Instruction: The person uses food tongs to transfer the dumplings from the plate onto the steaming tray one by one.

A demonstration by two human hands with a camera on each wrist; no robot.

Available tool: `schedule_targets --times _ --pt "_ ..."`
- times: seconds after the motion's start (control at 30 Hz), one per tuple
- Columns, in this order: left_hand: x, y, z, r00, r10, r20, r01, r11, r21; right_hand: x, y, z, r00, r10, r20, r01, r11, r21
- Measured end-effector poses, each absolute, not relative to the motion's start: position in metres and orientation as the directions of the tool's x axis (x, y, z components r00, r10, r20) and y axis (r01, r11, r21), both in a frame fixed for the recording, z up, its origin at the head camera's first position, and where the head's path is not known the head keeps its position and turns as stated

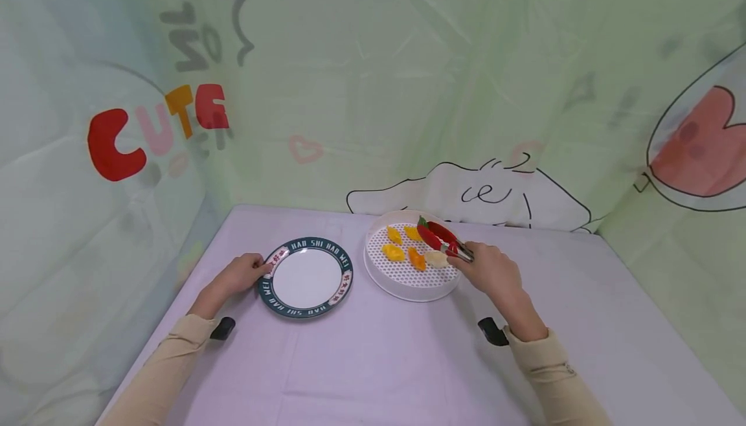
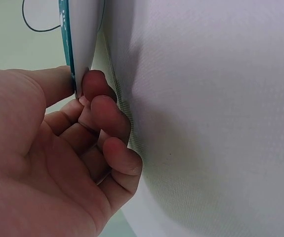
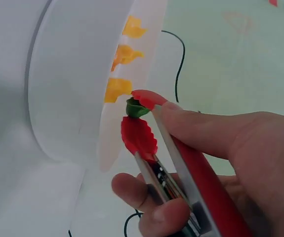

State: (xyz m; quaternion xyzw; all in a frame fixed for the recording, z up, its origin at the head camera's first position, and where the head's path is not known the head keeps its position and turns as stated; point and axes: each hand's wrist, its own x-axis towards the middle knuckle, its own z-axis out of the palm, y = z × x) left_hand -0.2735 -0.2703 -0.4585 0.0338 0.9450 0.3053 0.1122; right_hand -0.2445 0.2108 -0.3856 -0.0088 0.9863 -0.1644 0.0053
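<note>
My left hand [image 1: 240, 276] pinches the left rim of a round plate [image 1: 305, 278], white with a dark green lettered border. In the left wrist view the thumb lies on one face of the plate [image 2: 85, 39] and curled fingers on the other. My right hand [image 1: 492, 270] grips red-tipped tongs [image 1: 437, 238] over the right side of a white round steamer basket [image 1: 410, 290]. Between the tong tips in the right wrist view sits a small green dumpling-like piece [image 3: 136, 108]. Several yellow, orange and cream dumpling-like pieces [image 1: 394, 252] lie on the perforated basket floor.
A pale lilac cloth covers the table [image 1: 350, 374]. Behind it hangs a light green printed curtain [image 1: 373, 89], close to the basket's far side. The plate stands left of the basket with a narrow gap between them.
</note>
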Motion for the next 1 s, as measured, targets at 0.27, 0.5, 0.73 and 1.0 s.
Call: schedule_targets --times 0.27,0.5,0.73,1.0 --pt "-0.273 -0.270 -0.460 -0.972 0.139 -0.189 0.001 0.807 0.590 -0.251 0.219 -0.389 -0.996 0.023 -0.087 0.045 0.963 -0.265" --pt "-0.272 -0.270 -0.459 -0.972 0.135 -0.191 -0.004 0.808 0.589 -0.260 0.220 -0.389 -0.990 0.028 -0.141 0.061 0.970 -0.234" --pt "-0.273 -0.270 -0.458 -0.973 0.131 -0.191 -0.005 0.814 0.581 -0.266 0.223 -0.385 -0.983 0.024 -0.181 0.068 0.967 -0.245" --pt "-0.274 -0.269 -0.461 -0.973 0.126 -0.191 -0.007 0.818 0.575 -0.264 0.225 -0.384 -0.978 0.028 -0.205 0.082 0.963 -0.257"
